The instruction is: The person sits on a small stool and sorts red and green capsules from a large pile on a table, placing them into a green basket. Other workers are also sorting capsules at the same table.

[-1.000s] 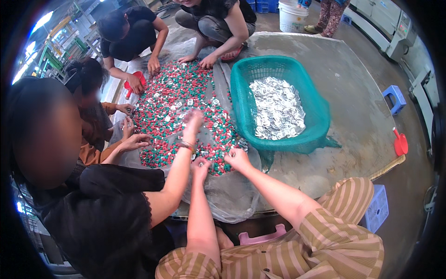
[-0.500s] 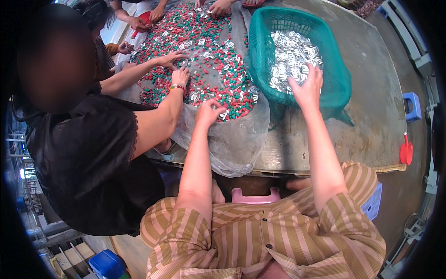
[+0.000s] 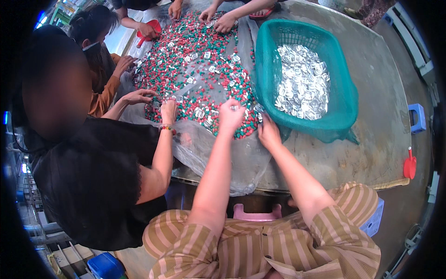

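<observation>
My left hand is above the near right part of a spread of small red, green and white pellets. It pinches a small silver metal buckle between thumb and fingers. At the spread's right edge, beside the basket, my right hand stretches its fingers, slightly apart, toward a few silver buckles; whether it touches one is unclear. A green mesh-lined basket stands to the right, holding a heap of the same silver buckles. More buckles lie scattered among the pellets.
Clear plastic sheeting lies under the pellets. To my left, a person in black works at the spread with both hands. Other people's hands reach in from the far side, one with a red scoop. Another red scoop lies at the right.
My right hand has left the basket and come down left to the edge of the pellets. My left hand has moved right, now with a buckle. The neighbour's hands have shifted slightly.
</observation>
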Demonstrator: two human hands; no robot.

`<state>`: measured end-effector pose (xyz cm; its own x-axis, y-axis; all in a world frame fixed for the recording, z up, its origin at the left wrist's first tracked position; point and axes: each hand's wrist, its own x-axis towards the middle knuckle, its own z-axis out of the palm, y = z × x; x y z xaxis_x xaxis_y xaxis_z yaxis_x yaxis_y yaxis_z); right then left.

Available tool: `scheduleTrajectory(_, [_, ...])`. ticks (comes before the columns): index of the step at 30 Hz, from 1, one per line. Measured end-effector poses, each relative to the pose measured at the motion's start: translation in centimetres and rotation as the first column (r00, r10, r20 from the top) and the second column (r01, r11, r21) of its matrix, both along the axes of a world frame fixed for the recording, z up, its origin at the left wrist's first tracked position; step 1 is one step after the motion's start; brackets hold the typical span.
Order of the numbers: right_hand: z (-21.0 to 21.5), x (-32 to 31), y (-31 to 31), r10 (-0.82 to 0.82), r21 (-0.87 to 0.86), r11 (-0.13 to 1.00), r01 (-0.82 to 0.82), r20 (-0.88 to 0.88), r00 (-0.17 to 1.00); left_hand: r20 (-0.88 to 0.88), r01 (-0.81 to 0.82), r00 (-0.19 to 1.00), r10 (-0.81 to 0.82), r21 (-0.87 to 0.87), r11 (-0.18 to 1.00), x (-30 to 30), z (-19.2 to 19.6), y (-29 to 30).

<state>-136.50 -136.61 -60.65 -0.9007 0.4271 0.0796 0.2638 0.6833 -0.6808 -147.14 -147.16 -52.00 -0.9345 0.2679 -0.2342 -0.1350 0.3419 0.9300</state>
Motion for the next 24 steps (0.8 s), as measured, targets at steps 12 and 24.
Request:
scheduleTrajectory(12, [-0.3,-3.9,0.4,0.059,-0.176,0.984,0.011,0.389,0.919,-0.374,-0.369,0.911,0.174,-0.548,0.751,-6.8,-4.2,-6.1])
scheduleTrajectory(24, [-1.7,-5.0,0.6,-0.053,-0.182,0.976,0.119,0.331,0.942,0.085,0.137,0.990,-0.114,-0.344,0.929,-6.1,-6.2,-10.8])
